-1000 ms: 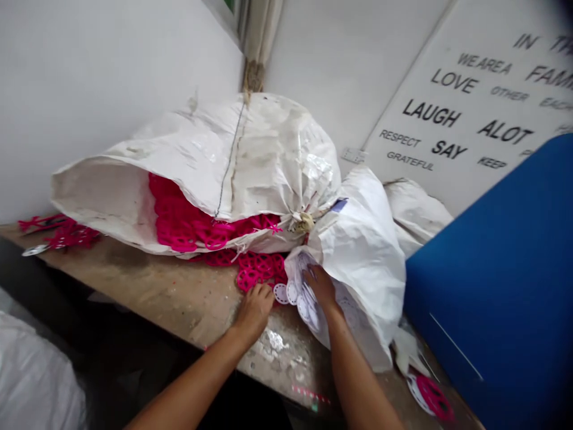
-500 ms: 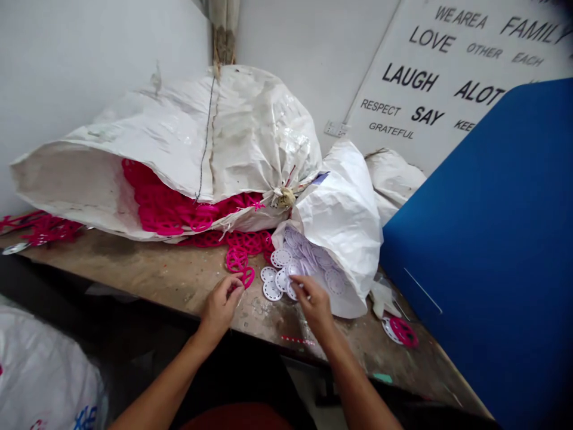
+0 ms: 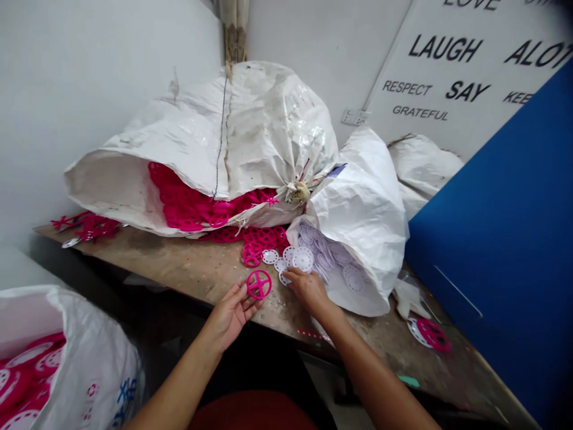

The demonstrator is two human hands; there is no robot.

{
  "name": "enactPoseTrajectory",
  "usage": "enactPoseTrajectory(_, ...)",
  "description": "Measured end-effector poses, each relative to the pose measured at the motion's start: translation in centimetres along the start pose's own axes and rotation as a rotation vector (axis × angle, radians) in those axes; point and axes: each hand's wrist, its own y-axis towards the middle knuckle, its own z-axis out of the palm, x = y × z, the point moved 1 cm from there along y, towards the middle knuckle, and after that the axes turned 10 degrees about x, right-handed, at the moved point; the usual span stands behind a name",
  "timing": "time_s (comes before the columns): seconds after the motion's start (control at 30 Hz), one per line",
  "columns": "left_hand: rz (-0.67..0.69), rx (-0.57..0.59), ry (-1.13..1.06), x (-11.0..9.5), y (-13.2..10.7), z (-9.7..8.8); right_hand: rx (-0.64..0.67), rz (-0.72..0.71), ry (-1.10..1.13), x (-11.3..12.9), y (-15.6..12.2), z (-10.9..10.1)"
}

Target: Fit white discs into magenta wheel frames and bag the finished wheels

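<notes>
Pink plastic wheel (image 3: 258,284) is resting at the fingertips of the wide-open left hand (image 3: 230,316), above the wooden bench (image 3: 179,275); it looks light and stiff, best taken by the rim. The right hand (image 3: 308,291) is lying on white discs (image 3: 302,260), its grip unclear.

A magenta plastic wheel (image 3: 258,284), its ring crossed by two spokes in an X, shows at lower centre. Just right of it, white plastic discs (image 3: 303,260) carry rings of small round holes, looking pale lilac where they pile inside a white woven sack (image 3: 358,203). Upper centre, a magenta heap (image 3: 188,209) fills another white sack (image 3: 224,131) streaked grey-brown, and at right a deep blue panel (image 3: 492,239) sits below black lettering on a white sign (image 3: 447,77).
</notes>
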Motion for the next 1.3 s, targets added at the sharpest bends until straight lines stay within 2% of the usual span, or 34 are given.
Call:
enactPoseTrajectory(0.23, 0.003, 0.0, -0.023, 0.0, -0.1, -0.8, -0.037, -0.085, 0.084, 0.5, -0.7, -1.4)
enactPoseTrajectory(0.4, 0.012, -0.033, -0.05, 0.0, 0.0, -1.1, -0.255, 0.094, 0.183, -1.4, -0.1, -3.5)
enactPoseTrajectory(0.47, 0.02, -0.035, -0.053, 0.0, 0.1, -1.2, -0.237, 0.145, 0.181, -2.0, 0.1, -3.6)
enactPoseTrajectory(0.6, 0.019, -0.017, -0.035, 0.1, 0.0, -1.2, -0.122, 0.141, 0.057, -1.7, -0.2, -2.6)
enactPoseTrajectory(0.77, 0.026, -0.005, -0.039, 0.2, -0.2, -1.1, -0.125, 0.131, 0.053, -0.4, -0.6, -1.6)
enactPoseTrajectory(0.97, 0.041, -0.004, -0.033, 0.2, -0.1, -1.3, -0.113, 0.147, 0.035, 0.7, -0.2, -1.8)
enactPoseTrajectory(1.07, 0.048, -0.012, -0.026, 0.3, -0.2, -1.1, -0.158, 0.128, 0.244, 0.7, -0.1, -2.3)
enactPoseTrajectory(1.23, 0.044, 0.034, 0.078, 1.1, -1.0, 0.3, -0.27, 0.04, 1.135, 2.2, -1.4, -2.5)
enactPoseTrajectory(1.3, 0.048, 0.069, 0.129, 1.6, -1.3, 1.0, -0.287, 0.026, 1.293, 3.5, -2.2, -2.2)
